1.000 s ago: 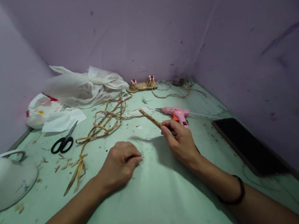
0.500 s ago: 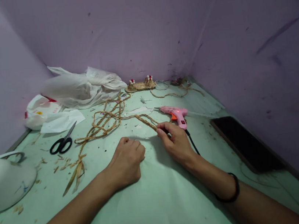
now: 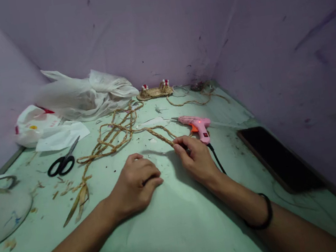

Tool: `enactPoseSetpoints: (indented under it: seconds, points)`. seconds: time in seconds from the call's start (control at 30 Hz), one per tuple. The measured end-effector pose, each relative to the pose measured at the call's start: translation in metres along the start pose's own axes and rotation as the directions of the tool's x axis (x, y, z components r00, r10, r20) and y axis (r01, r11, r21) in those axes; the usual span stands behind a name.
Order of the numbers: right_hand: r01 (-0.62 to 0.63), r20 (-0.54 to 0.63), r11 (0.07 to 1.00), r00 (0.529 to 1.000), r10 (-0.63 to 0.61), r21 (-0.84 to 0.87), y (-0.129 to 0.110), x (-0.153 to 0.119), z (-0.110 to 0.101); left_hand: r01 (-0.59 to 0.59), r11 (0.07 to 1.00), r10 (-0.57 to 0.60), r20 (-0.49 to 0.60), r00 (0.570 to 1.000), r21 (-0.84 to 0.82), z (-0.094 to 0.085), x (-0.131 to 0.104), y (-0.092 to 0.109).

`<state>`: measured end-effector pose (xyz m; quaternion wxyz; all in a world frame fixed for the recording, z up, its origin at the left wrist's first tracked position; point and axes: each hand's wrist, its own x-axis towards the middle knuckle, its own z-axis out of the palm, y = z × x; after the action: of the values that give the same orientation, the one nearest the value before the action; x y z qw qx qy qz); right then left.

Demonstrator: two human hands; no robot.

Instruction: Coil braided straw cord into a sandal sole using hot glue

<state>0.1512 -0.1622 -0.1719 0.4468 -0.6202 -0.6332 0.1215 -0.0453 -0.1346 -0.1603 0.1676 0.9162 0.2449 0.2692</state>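
Note:
My right hand [image 3: 196, 157] pinches a doubled part of the braided tan rope [image 3: 158, 134] between thumb and fingertips. The rope runs back and left into a loose tangle, and its frayed end lies at the left. My left hand [image 3: 136, 182] rests on the green tabletop with its fingers curled; whether anything is inside is hidden. Just behind my right hand lies a pink glue gun [image 3: 197, 126] with an orange trigger and a small lit red light. Black-handled scissors [image 3: 63, 161] lie left of the rope.
A white bowl-like object [image 3: 3, 211] stands at the left edge. White plastic bags [image 3: 88, 95] fill the back left. A woven piece with red and white beads [image 3: 154, 92] sits by the wall. A dark phone [image 3: 280, 158] lies at the right.
My left hand has shifted slightly left and turned, so its thumb now shows beside the curled fingers. My right hand keeps its pinch on the rope. The view has moved slightly.

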Motion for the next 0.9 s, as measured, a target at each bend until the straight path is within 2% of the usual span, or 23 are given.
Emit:
enactPoseSetpoints:
  seconds: [0.07,0.17,0.3,0.37,0.57,0.77,0.83,0.9]
  points:
    - [0.001,0.000,1.000,1.000,-0.001,0.000,0.000,0.000,0.000,-0.029,1.000,0.029,0.045,0.999,0.007,0.005,0.000,0.003]
    - [0.008,0.003,1.000,1.000,-0.008,-0.004,-0.001,0.000,0.000,-0.009,0.993,-0.001,0.084,0.997,0.119,0.009,0.003,0.005]
    - [0.023,0.009,1.000,1.000,-0.023,-0.015,-0.002,-0.002,0.000,-0.087,0.928,-0.012,0.261,0.965,0.361,0.009,0.011,0.010]
    - [0.030,0.012,0.999,0.999,-0.030,-0.019,-0.001,-0.002,-0.001,-0.092,0.908,-0.038,0.301,0.953,0.408,0.009,0.013,0.010]
    - [0.041,0.024,0.999,0.999,-0.041,-0.031,0.001,-0.002,-0.001,0.052,0.946,-0.115,0.180,0.977,0.321,0.008,0.007,0.008]
    - [0.051,0.034,0.998,0.998,-0.049,-0.041,0.002,-0.002,-0.001,0.172,0.952,-0.213,0.144,0.966,0.254,0.011,0.007,0.009]
    - [0.051,0.036,0.998,0.998,-0.050,-0.044,0.002,-0.002,0.000,0.226,0.934,-0.259,0.089,0.962,0.278,0.011,0.009,0.004]
    - [0.053,0.040,0.998,0.998,-0.051,-0.045,0.002,-0.002,0.000,0.318,0.895,-0.330,-0.014,0.944,0.313,0.008,0.010,-0.004]
